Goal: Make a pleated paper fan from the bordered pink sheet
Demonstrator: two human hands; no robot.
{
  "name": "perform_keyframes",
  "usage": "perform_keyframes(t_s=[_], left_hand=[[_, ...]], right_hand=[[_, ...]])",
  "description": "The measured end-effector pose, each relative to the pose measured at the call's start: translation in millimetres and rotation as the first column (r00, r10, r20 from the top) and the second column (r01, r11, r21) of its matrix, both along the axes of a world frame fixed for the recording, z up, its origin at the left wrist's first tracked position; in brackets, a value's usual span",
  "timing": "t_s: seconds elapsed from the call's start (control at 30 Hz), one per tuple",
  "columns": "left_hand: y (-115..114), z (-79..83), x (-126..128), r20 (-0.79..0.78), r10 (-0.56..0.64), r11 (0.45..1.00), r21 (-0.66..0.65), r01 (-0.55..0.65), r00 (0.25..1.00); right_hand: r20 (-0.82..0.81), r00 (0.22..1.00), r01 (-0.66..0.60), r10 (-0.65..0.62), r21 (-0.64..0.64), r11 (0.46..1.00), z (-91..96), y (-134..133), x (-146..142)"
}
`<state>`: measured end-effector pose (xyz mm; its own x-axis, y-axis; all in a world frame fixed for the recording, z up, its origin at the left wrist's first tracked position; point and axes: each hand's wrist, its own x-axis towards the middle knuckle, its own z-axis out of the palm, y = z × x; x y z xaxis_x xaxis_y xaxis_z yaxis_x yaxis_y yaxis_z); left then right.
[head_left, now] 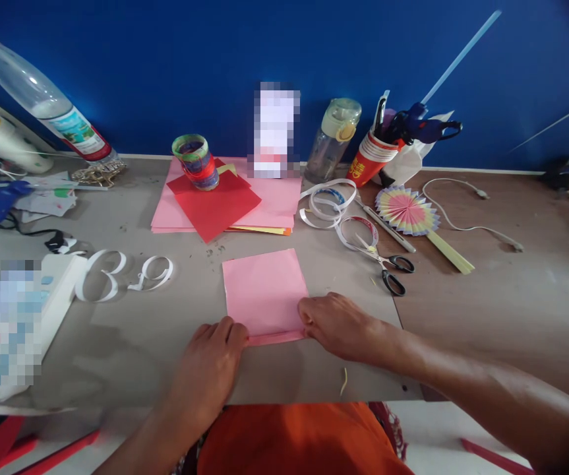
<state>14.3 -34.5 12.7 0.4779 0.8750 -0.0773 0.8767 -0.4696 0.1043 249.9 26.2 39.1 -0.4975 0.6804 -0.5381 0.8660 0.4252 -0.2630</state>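
A square sheet of pink paper (264,290) lies on the table in front of me, with a narrow folded strip along its near edge. My left hand (219,349) has its fingers curled closed at the near left corner, gripping the strip's end. At the near right corner my right hand (336,326) is closed on the paper, its knuckles bent and thumb tucked in. The fingertips of both hands are partly hidden. Beyond the sheet, black-handled scissors (391,270) lie slightly open to the right.
A red paper square (219,208) and a painted pot (198,165) rest on pink sheets (279,204). White paper strips (106,277) curl at left. A pleated paper fan (407,211), red cups (370,158) with a glue gun, and a bottle (333,142) stand or lie at right.
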Motion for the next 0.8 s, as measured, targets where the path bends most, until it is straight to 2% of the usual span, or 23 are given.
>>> perform_keyframes(t_s=[0.17, 0.27, 0.4, 0.53, 0.67, 0.73, 0.8], left_hand=[[5.0, 8.5, 4.3, -0.087, 0.018, 0.993, -0.116, -0.028, 0.996], [6.0, 11.6, 7.4, -0.129, 0.034, 0.992, -0.118, -0.049, 0.991], [2.8, 7.7, 5.9, -0.069, 0.077, 0.996, -0.031, -0.079, 0.995], [-1.9, -0.5, -0.3, 0.052, -0.008, 0.999, 0.033, 0.006, 0.999], [-4.7, -2.3, -2.1, 0.089, -0.086, 0.977, 0.204, 0.066, 0.992], [-6.3, -1.4, -2.3, 0.117, -0.119, 0.959, 0.272, 0.084, 0.986], [-8.2, -0.6, -4.1, 0.142, -0.144, 0.954, 0.283, 0.099, 0.979]], right_hand=[[0.074, 0.991, -0.109, 0.110, -0.010, 0.994, -2.7, 10.8, 3.9], [0.042, 0.989, -0.142, 0.142, 0.016, 0.990, -4.6, 10.0, 5.8], [-0.015, 0.975, -0.215, 0.224, 0.215, 0.953, -6.9, -4.6, 5.6], [-0.068, 0.952, -0.252, 0.298, 0.376, 0.892, -9.1, -22.0, 8.8], [-0.148, 0.919, -0.237, 0.364, 0.531, 0.814, -17.2, -31.7, 18.3], [-0.192, 0.899, -0.221, 0.393, 0.575, 0.788, -22.3, -33.1, 23.2], [-0.239, 0.890, -0.196, 0.388, 0.568, 0.799, -25.9, -32.0, 26.5]])
